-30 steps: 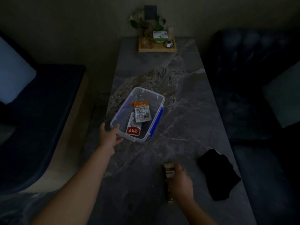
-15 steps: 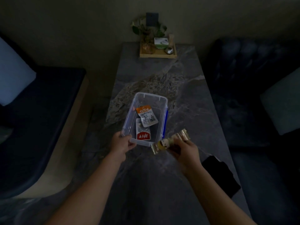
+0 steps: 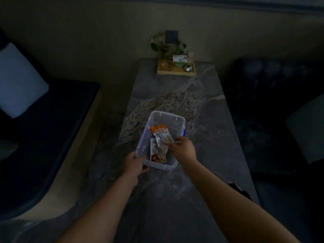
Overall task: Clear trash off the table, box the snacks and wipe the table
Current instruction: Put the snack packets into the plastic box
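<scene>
Beyond my hands I see a wooden tray point(image 3: 176, 73) at the table's point(image 3: 175, 199) far end; a black cloth point(image 3: 240, 190) peeks from behind my right forearm. My left hand point(image 3: 135, 163) grips the clear box's point(image 3: 180, 120) near corner. My right hand point(image 3: 183, 149) reaches inside over the snack packets point(image 3: 158, 131); I cannot tell whether it holds anything.

The orange-topped snack packet point(image 3: 159, 133) in the clear plastic box point(image 3: 177, 120) carries white characters, too blurred to read. The green-and-white carton point(image 3: 179, 60) on the wooden tray point(image 3: 175, 73) bears print, equally unreadable.
</scene>
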The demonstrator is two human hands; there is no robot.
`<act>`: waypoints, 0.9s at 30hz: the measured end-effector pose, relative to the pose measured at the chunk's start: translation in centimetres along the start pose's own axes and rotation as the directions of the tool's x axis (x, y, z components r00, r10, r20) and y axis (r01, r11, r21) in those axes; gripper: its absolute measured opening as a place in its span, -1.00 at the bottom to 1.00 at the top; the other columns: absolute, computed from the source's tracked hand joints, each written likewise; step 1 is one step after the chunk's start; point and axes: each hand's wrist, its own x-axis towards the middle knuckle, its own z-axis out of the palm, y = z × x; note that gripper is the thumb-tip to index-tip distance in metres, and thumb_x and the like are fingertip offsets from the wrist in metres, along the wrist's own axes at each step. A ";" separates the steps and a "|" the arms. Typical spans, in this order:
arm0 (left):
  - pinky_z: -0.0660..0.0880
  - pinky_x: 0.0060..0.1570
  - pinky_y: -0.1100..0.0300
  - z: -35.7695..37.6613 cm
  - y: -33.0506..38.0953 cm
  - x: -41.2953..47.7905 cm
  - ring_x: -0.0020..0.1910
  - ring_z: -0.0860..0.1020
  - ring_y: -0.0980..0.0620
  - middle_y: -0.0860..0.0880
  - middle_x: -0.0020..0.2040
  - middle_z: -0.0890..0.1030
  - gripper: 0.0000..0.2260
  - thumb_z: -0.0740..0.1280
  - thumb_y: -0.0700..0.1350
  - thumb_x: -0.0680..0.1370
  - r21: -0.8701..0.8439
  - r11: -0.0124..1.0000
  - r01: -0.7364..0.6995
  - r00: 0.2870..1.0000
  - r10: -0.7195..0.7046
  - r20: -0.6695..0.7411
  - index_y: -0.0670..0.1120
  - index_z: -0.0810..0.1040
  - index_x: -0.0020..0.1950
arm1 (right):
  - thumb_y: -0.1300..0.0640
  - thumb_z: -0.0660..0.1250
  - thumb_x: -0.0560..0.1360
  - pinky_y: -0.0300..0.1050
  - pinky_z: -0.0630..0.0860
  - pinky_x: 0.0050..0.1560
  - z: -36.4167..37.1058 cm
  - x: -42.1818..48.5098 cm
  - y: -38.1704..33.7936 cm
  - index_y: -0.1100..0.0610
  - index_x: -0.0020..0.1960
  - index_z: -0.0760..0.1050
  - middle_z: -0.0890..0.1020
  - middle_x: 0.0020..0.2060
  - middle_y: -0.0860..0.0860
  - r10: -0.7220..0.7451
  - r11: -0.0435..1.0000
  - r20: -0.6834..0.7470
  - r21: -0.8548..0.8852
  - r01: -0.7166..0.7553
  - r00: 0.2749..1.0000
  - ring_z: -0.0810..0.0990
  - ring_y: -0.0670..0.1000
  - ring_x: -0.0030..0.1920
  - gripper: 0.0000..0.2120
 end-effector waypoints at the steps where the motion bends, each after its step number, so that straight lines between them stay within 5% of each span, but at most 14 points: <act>1: 0.65 -0.17 0.01 0.0 0.0 0.0 -0.02 0.65 -0.14 -0.14 0.04 0.60 -0.85 0.29 -0.25 0.61 0.004 1.000 -0.002 1.000 0.002 -0.002 -0.01 0.51 0.09 | 0.11 0.44 0.51 0.02 0.71 -0.10 -0.4 0.1 0.2 -0.04 -0.01 0.55 0.69 -0.17 -0.04 -0.018 1.000 -0.018 -0.023 0.018 1.000 0.71 -0.03 -0.20 -0.89; 5: 0.64 -0.11 -0.03 0.2 -0.1 -0.2 0.00 0.65 -0.16 -0.16 0.07 0.59 -0.79 0.27 -0.25 0.60 -0.028 1.000 0.006 1.000 -0.006 -0.010 -0.03 0.48 0.21 | 0.23 0.39 0.52 0.06 0.70 -0.05 -2.4 0.0 1.8 0.11 0.01 0.58 0.70 -0.12 0.08 0.055 0.997 -0.057 0.051 -0.052 0.997 0.72 0.06 -0.14 -0.92; 10: 0.66 -0.15 -0.04 0.8 0.3 -0.2 -0.02 0.63 -0.18 -0.15 0.04 0.58 -0.85 0.28 -0.22 0.61 -0.066 0.998 0.017 0.997 -0.022 -0.076 -0.04 0.52 0.14 | 0.26 0.41 0.47 -0.07 0.62 -0.25 -3.7 -0.5 3.8 0.13 -0.04 0.60 0.71 -0.18 0.09 0.071 0.997 -0.068 0.000 -0.071 0.995 0.70 0.04 -0.21 -0.91; 19: 0.69 -0.18 -0.13 1.4 4.4 1.8 -0.16 0.69 -0.15 -0.16 -0.06 0.67 -0.81 0.31 -0.20 0.56 0.215 0.964 -0.155 0.986 0.164 -0.023 -0.04 0.60 0.13 | -0.09 0.42 0.50 0.09 0.66 -0.12 -6.6 2.2 2.9 -0.01 0.08 0.41 0.62 -0.08 0.00 0.010 0.999 -0.294 -0.032 -0.020 0.956 0.66 0.02 -0.13 -0.72; 22: 0.69 -0.19 -0.12 1.9 5.0 2.6 -0.21 0.69 -0.13 -0.15 -0.12 0.69 -0.87 0.31 -0.17 0.57 0.273 0.945 -0.182 0.981 0.195 -0.023 -0.06 0.63 0.06 | -0.02 0.43 0.51 0.18 0.68 -0.06 -7.4 2.9 3.0 0.08 0.19 0.42 0.63 -0.01 0.05 0.070 0.997 -0.332 0.001 -0.074 0.941 0.68 0.10 -0.08 -0.65; 27: 0.66 -0.20 -0.02 2.3 5.6 3.7 -0.19 0.69 -0.06 -0.11 -0.08 0.71 -0.82 0.35 -0.17 0.55 0.234 0.952 -0.196 0.978 0.207 -0.024 -0.06 0.64 0.13 | 0.15 0.43 0.53 0.07 0.71 -0.26 -8.0 3.6 3.4 0.14 0.15 0.46 0.64 -0.04 0.13 0.212 0.963 -0.236 0.217 -0.161 0.948 0.71 0.13 -0.17 -0.75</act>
